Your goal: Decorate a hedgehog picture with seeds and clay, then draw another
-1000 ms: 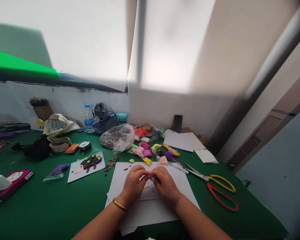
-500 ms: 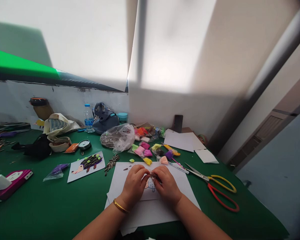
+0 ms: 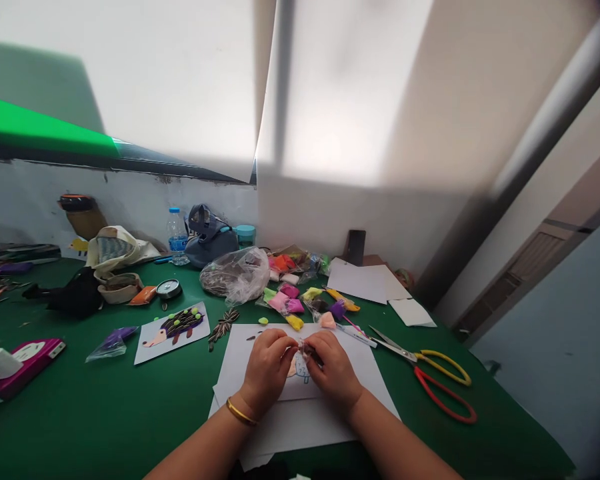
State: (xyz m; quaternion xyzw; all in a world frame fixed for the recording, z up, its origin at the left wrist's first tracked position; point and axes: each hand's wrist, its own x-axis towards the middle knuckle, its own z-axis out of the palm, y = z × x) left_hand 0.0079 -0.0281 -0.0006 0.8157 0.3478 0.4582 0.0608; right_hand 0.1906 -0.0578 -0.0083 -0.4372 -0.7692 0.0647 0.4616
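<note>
Though nearly unchanged from half a second earlier, the same narrow pinch: fingertips of the left hand point(image 3: 267, 365) and right hand point(image 3: 334, 372) meeting on a small translucent wad point(image 3: 306, 348), its exact material too small to tell. Around the left wrist, a smooth gold bangle point(image 3: 241, 412). Wad held above a sheet of white paper point(image 3: 245, 340), over a faint line drawing point(image 3: 300, 372) partly hidden by the hands. Just beyond the fingers, a soft peach lump of modelling clay point(image 3: 327, 321) and a yellow lump of clay point(image 3: 295, 323), both matte and rounded; a little farther on, pink clay in crinkled clear bags point(image 3: 285, 301). Off to the right and apart from the paper, steel scissors point(image 3: 414, 358) with long looped handles, one red, one yellow. To the left, a hedgehog collage card point(image 3: 173, 325), its dark spines dotted with lime-green balls, and beside it a row of striped sunflower seeds point(image 3: 223, 328). Behind these, a rumpled clear bag of seeds point(image 3: 230, 275). Beneath everything, a green table cover point(image 3: 95, 413).
</note>
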